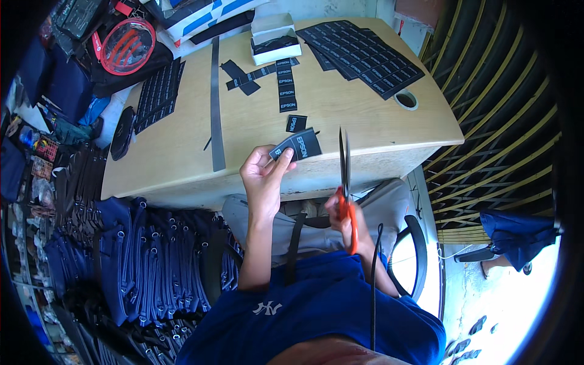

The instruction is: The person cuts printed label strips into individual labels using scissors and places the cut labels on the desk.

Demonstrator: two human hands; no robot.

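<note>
Between the thumb and fingers of my left hand (265, 176) is a short strip of black labels (305, 143) with pale lettering, raised over the table's front edge. My right hand (347, 213) grips a pair of scissors (345, 176) by its orange handles. The blades point up and stand nearly together, a little to the right of the strip and apart from it. Just beyond the strip, a single cut label (296, 123) lies on the table (377, 115). Farther back lies a longer label strip (286, 88), beside several crossed black pieces (248, 79).
Printed black sheets (365, 55) cover the back right, near a tape roll (406, 100). An open white box (275, 42) stands at the back. More sheets (159, 94) and a dark case (123, 134) lie left. Navy straps with rings (164, 261) are stacked below left.
</note>
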